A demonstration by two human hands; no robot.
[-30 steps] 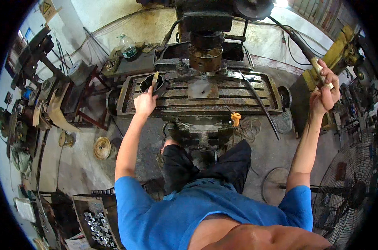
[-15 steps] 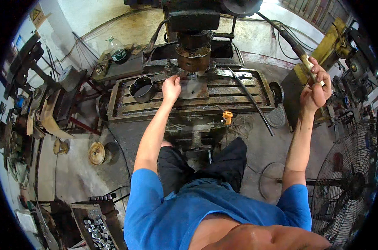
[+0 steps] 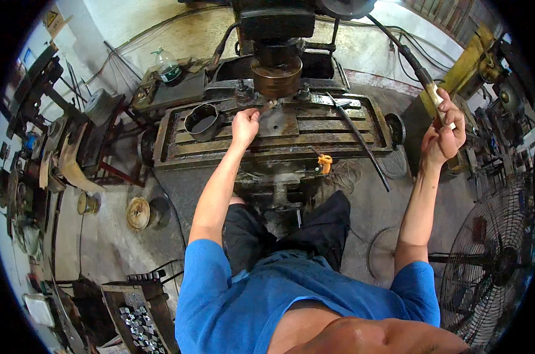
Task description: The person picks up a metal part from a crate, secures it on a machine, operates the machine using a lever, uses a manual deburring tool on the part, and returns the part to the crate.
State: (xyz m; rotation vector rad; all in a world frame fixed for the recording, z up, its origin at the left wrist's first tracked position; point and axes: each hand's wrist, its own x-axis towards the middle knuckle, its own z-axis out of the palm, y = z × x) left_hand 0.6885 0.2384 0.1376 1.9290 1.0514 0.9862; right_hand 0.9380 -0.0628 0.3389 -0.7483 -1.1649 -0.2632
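Observation:
My right hand (image 3: 443, 134) is closed around the pale, worn grip of a long dark lever (image 3: 424, 74) that slants down from the drill press head (image 3: 273, 23). My left hand (image 3: 245, 126) is closed over the machine table (image 3: 326, 143). A short, thin brush-like tool (image 3: 270, 106) sticks out of its fingers toward the spindle; its exact kind is hard to make out. Above that tip hangs the round, oily brown spindle housing (image 3: 277, 79). Left of the hand a dark pot (image 3: 204, 121) with liquid in it stands on the slotted table.
A long metal bar (image 3: 362, 141) lies across the table's right side and overhangs its front edge. An orange-yellow tool (image 3: 323, 164) hangs at the front. A large fan (image 3: 498, 265) stands at right. At lower left is a bin of small metal blocks (image 3: 139, 327).
My left hand stays near the spindle, and the tool's tip now shows more clearly beyond its fingers. My right hand and the lever's end have come down slightly.

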